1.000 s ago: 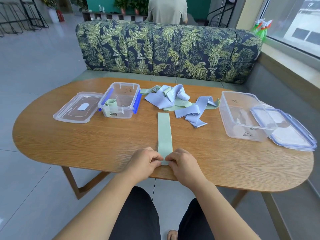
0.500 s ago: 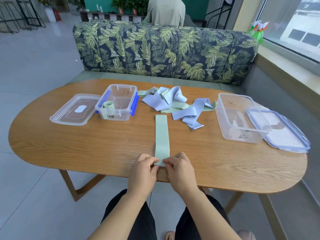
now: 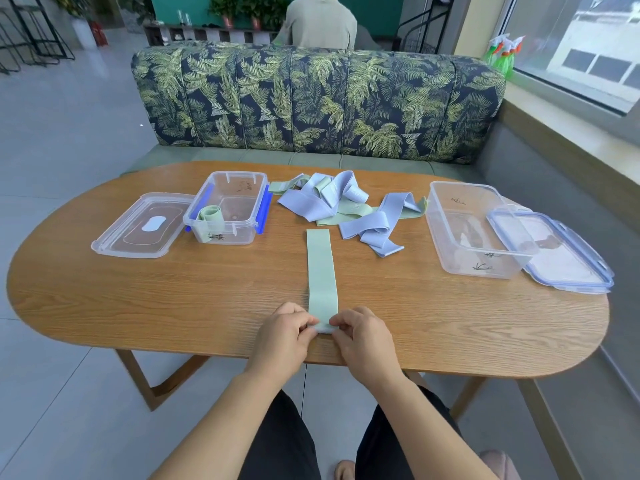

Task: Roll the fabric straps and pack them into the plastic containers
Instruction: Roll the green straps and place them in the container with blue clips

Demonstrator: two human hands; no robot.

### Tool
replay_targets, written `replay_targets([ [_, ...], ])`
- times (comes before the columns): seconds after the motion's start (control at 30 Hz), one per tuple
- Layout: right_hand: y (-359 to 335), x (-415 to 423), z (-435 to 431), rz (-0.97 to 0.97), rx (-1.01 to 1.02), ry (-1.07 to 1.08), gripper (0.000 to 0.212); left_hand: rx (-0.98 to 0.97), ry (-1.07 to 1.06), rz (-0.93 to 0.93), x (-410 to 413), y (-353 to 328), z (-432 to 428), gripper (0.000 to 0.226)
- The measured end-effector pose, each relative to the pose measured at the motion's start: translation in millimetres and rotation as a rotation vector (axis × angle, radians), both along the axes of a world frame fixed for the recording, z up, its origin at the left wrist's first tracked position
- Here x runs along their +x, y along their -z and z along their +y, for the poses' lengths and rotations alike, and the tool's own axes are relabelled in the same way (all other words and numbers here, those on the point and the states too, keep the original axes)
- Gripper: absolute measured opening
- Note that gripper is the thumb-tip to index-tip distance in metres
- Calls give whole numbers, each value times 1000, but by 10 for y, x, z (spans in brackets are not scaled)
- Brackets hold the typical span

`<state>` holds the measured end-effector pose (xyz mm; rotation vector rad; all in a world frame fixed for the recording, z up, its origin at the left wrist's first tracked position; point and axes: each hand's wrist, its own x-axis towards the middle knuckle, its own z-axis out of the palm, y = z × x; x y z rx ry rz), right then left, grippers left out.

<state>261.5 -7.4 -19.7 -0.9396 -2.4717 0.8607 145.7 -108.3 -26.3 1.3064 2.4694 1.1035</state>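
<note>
A pale green strap (image 3: 321, 271) lies flat and straight on the wooden table (image 3: 173, 299), running away from me. My left hand (image 3: 284, 336) and my right hand (image 3: 363, 337) pinch its near end, which is turned over into a small fold. A loose pile of lilac and green straps (image 3: 343, 206) lies at the back middle. The small clear container with blue clips (image 3: 228, 209) at the left holds one rolled green strap (image 3: 211, 214). The larger clear container (image 3: 474, 230) at the right looks empty.
A clear lid (image 3: 138, 226) lies left of the small container. A blue-rimmed lid (image 3: 557, 254) leans under the large container's right side. A leaf-patterned sofa (image 3: 318, 98) stands behind the table, and a person sits beyond it. A window ledge runs along the right.
The near end of the green strap has been turned over into a small fold between my fingertips. Both hands have stayed at the table's front edge.
</note>
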Motion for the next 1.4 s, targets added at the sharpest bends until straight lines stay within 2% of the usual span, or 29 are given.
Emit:
replay_targets([
  [0.27, 5, -14, 83, 2, 17, -52, 19, -35, 16, -25, -75, -5, 47, 18],
  [0.43, 12, -27, 87, 19, 52, -69, 17, -49, 42, 37, -60, 4, 41, 22],
  [0.57, 50, -9, 105, 55, 51, -97, 15, -14, 83, 49, -58, 12, 15, 33],
  [0.67, 90, -7, 113, 80, 33, -92, 15, -27, 89, 46, -66, -4, 32, 18],
  [0.83, 123, 6, 130, 169, -86, 3, 25, -65, 77, -13, -119, -14, 96, 18],
  [1.07, 48, -10, 166, 29, -83, -38, 12, -94, 73, -13, -84, -33, 40, 17],
  [1.27, 67, 99, 101, -10, -91, -68, 13, -27, 63, -19, 37, 38, -98, 18],
  [1.4, 32, 88, 123, 4, -178, -24, 15, 18, 38, -23, 73, 40, -88, 18],
])
